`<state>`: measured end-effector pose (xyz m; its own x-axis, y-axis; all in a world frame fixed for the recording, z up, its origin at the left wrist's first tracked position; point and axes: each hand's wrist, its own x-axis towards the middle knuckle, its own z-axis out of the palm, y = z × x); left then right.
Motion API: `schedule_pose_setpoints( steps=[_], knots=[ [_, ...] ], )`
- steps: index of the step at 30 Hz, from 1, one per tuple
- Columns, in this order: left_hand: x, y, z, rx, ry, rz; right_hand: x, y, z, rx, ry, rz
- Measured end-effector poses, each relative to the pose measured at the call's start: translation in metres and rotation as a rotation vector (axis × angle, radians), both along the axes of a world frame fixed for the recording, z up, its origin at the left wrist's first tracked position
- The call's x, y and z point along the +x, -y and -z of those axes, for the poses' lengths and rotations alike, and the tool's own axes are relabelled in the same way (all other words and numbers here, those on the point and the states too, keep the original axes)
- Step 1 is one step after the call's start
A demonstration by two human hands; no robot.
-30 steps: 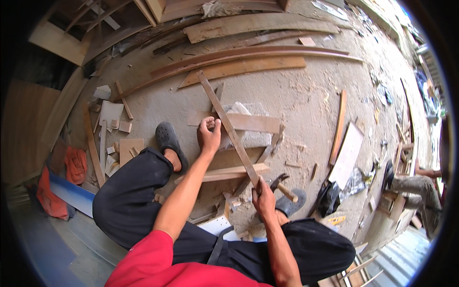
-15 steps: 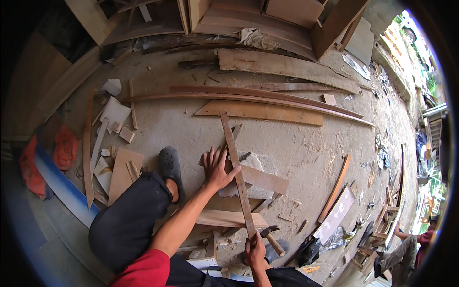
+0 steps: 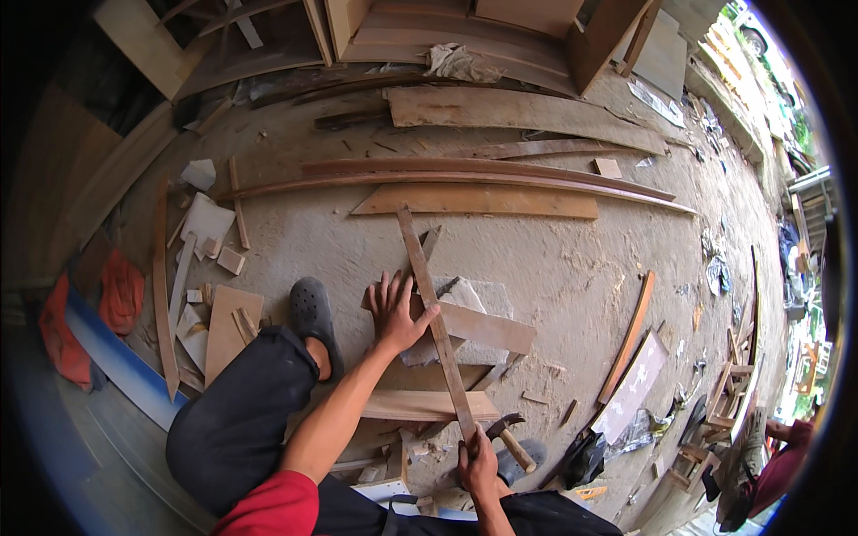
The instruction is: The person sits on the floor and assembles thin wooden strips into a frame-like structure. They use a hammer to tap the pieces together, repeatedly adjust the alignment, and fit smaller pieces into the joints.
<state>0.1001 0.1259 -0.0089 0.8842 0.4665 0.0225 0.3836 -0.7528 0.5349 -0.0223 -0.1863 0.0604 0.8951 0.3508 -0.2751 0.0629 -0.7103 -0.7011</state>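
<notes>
A long narrow wooden strip (image 3: 450, 373) slants away from me across a short flat board (image 3: 492, 330). My right hand (image 3: 479, 463) is closed around the strip's near end. My left hand (image 3: 398, 313) lies with fingers spread at the left end of the short board, its thumb against the strip. Beneath the board is a rough grey-white block (image 3: 493, 297), partly hidden, with another slanting wood piece (image 3: 431, 243) underneath. Just right of my right hand, a hammer (image 3: 517, 449) with a wooden handle rests by my shoe.
Long planks (image 3: 483, 202) lie on the floor ahead, before wooden cabinet frames (image 3: 456, 40). Offcuts (image 3: 234, 326) and an orange cloth (image 3: 121, 290) are at left. At right lie an orange-brown strip (image 3: 628, 335), a pale board (image 3: 632, 384) and another person (image 3: 778, 473).
The view has shifted slightly. Both hands keep their places on the strip and board, with hardly any movement. The other person at far right has moved lower in the picture.
</notes>
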Motion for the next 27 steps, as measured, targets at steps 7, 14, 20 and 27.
schedule_pose_setpoints(
  steps=[7,14,20,27],
  knots=[
    [0.0,-0.006,-0.004,-0.098,-0.076,0.034,-0.004,0.003,0.002,-0.017,-0.008,0.028],
    [-0.021,-0.045,-0.03,-0.452,0.104,0.004,-0.007,0.003,0.009,-0.018,0.031,0.068],
    [-0.085,-0.016,-0.045,-0.326,0.067,-0.067,-0.009,0.007,0.022,-0.025,0.019,0.065],
    [-0.133,0.1,-0.051,-0.246,-0.228,0.209,-0.008,0.012,0.029,-0.016,0.044,0.061]
  ],
)
